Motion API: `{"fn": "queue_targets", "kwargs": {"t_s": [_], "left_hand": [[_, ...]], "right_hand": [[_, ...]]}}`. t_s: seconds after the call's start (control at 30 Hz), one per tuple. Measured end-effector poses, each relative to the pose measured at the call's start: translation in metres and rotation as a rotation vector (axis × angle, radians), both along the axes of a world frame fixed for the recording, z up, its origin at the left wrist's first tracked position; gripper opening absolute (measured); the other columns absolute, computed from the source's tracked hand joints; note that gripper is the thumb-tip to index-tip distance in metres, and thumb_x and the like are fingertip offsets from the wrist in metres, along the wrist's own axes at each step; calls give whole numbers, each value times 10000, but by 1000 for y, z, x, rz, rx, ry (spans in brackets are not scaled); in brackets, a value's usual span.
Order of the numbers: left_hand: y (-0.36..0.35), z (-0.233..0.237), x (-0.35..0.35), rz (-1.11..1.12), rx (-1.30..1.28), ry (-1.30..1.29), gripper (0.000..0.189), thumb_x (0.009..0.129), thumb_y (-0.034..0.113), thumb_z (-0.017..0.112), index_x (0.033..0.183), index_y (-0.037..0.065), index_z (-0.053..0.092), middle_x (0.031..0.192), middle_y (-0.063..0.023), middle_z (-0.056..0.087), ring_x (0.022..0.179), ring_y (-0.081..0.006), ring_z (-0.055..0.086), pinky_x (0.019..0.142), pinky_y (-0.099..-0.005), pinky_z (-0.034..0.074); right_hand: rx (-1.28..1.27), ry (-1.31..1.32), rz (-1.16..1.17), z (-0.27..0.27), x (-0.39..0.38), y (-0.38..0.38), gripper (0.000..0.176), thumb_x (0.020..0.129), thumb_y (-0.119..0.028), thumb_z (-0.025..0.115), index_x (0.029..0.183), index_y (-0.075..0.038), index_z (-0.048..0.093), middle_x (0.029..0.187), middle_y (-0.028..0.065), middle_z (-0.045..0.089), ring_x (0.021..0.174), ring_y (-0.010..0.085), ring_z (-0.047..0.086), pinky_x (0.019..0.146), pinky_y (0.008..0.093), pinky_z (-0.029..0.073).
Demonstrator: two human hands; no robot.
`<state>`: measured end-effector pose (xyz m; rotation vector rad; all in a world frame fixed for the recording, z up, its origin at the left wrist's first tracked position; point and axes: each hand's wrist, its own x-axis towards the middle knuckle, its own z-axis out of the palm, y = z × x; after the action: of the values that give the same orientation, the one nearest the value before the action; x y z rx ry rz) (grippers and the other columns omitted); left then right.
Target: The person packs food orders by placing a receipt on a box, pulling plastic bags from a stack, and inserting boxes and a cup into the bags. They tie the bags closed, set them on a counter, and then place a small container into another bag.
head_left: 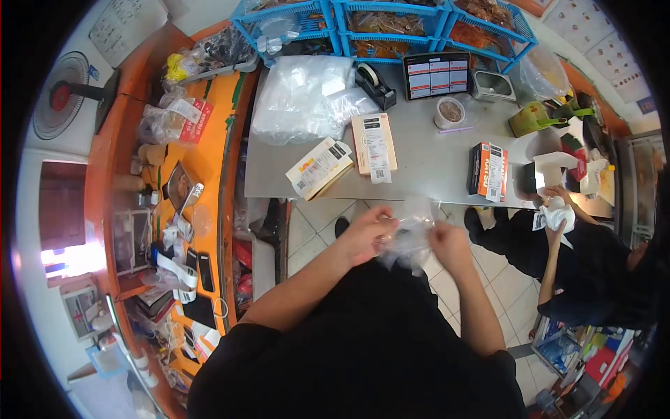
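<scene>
A clear plastic bag (410, 241) is stretched between my two hands, in front of my body and just short of the metal table's front edge. My left hand (368, 234) pinches one side of it. On the opposite side, the closed fingers of my right hand (450, 244) grip the bag. What the bag contains, if anything, I cannot make out. Beyond my hands, two cream boxes with printed labels, a tilted box (319, 167) and an upright-lying box (375, 145), rest on the metal table (426, 167).
On the table are a stack of plastic bags (296, 98), a tape dispenser (375, 85), a tablet (437, 75), a lidded tub (449, 112) and a black-orange box (487, 171). Blue crates (338, 31) stand behind. At right, a co-worker's hands (558, 213) hold white paper. An orange counter (209, 157) runs along the left.
</scene>
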<state>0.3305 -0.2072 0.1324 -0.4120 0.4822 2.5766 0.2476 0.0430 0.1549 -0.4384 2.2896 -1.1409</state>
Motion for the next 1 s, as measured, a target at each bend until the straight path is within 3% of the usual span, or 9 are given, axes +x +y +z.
{"fn": "queue_targets", "kwargs": {"t_s": [0.1,0.2,0.33,0.47,0.53,0.63,0.7,0.83,1.0], "left_hand": [[-30,53,8,30,-393,151,318,917,-46,686,1120,134,520,874,4,630,787,-114,591,715,-299,475],[-48,27,18,-236,-1054,252,326,888,-84,657,1130,110,557,878,-15,641,812,-136,615,726,-312,498],[-130,-176,24,428,-1326,-25,292,858,-16,707,1127,69,631,797,-47,631,737,-141,623,652,-335,504],[-175,-23,31,207,-1525,-121,285,849,56,744,1114,62,640,838,-90,648,735,-202,618,703,-351,506],[-176,-6,38,39,-1663,-117,345,850,52,741,1179,57,637,865,-113,654,753,-233,635,752,-366,521],[-148,13,46,17,-1866,38,531,859,65,745,1360,65,570,891,-144,656,810,-297,656,811,-391,522],[-134,54,46,334,-2388,824,695,851,83,757,1484,76,469,954,-191,661,901,-378,675,843,-431,536],[-151,51,28,234,-1980,958,544,888,73,709,1409,74,553,1054,-238,661,983,-432,673,883,-433,542],[-226,17,44,109,-1104,38,235,951,-31,527,1149,21,641,1063,-166,677,988,-217,677,839,-357,543]], "right_hand": [[211,287,-241,-17,-6,11,64,954,-40,577,899,-8,568,676,93,621,582,193,637,571,356,515],[-575,-522,-815,5,24,-50,383,922,34,477,1274,-85,384,919,137,656,763,297,693,682,468,600],[-1074,-1217,-385,98,83,-116,399,870,-6,531,1246,-130,475,710,15,496,625,140,498,570,308,382],[-453,-468,-267,83,42,-100,515,790,122,592,1246,-94,487,684,3,478,615,104,490,559,283,387],[184,293,-386,41,13,-82,474,814,130,586,1232,-85,528,755,49,496,654,200,516,609,346,448],[270,992,-566,38,-2,-119,338,845,89,622,1154,-35,563,864,101,573,729,225,581,653,361,488],[164,839,-485,48,11,-154,360,827,91,627,1159,-41,586,934,118,580,782,257,601,678,375,505],[199,811,172,103,81,-193,568,720,33,687,1258,-142,637,1142,135,596,944,346,654,795,418,565],[588,783,-86,46,24,-124,625,775,-25,738,1362,-157,570,1194,186,577,919,362,670,726,385,598]]}}
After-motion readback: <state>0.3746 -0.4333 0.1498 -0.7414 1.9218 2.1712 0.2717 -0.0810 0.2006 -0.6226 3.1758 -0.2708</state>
